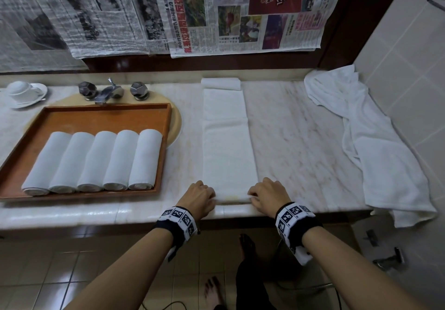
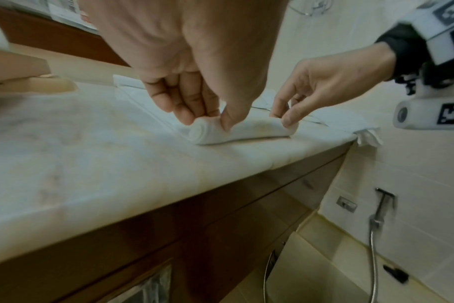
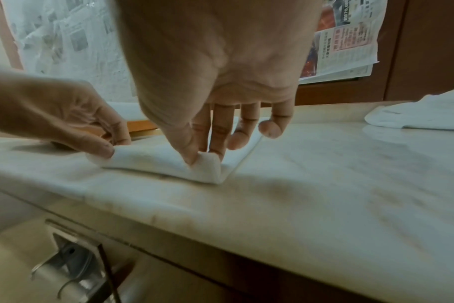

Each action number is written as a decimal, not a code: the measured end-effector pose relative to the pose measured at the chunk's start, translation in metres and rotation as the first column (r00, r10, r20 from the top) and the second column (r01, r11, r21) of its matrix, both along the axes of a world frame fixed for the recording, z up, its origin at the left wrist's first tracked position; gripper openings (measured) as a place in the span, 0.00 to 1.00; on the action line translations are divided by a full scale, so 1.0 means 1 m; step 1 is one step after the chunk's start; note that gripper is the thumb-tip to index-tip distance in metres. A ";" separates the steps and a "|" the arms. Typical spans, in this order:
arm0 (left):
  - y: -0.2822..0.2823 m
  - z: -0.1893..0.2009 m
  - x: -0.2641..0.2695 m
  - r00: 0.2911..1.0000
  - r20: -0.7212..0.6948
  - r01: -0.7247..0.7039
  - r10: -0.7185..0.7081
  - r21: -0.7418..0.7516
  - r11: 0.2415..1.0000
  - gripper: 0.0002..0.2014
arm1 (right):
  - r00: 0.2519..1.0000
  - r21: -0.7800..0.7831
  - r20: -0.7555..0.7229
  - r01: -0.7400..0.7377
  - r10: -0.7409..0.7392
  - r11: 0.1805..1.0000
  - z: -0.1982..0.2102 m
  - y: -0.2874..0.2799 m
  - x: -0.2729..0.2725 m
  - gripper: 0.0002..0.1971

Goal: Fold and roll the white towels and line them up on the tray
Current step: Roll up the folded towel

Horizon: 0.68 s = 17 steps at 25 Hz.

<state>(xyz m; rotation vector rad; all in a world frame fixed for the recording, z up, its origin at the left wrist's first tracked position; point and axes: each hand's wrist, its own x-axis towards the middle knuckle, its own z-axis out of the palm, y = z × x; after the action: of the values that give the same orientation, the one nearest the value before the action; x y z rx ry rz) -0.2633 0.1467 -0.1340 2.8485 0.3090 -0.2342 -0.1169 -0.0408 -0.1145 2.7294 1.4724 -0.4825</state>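
On the marble bench (image 1: pixel 301 126), the folded white towel (image 1: pixel 227 136) lies as a long strip beside the tray (image 1: pixel 101 111) with five rolled towels (image 1: pixel 96 160). The left hand (image 1: pixel 199 197) and right hand (image 1: pixel 268 195) each pinch its near end, just curled over. The roll probably wants even pressure at both ends, keeping edges square and tight.

Both forearms reach forward side by side, marker bands on the wrists. The left hand (image 1: pixel 201 196) and right hand (image 1: pixel 267 195) sit palms down at the table's near edge, fingers curled, thumbs pinching.
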 end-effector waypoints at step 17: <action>-0.014 0.000 0.015 0.986 -0.019 -0.167 0.167 0.014 0.986 0.11 | 1.000 0.226 -0.021 -0.017 0.022 0.974 -0.019 0.004 -0.010 0.04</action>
<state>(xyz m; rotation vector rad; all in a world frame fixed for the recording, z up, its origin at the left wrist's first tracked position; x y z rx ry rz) -0.2480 0.1326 -0.1339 2.8137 0.5525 -0.2277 -0.1271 -0.0371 -0.1337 2.8835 1.6537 -0.3676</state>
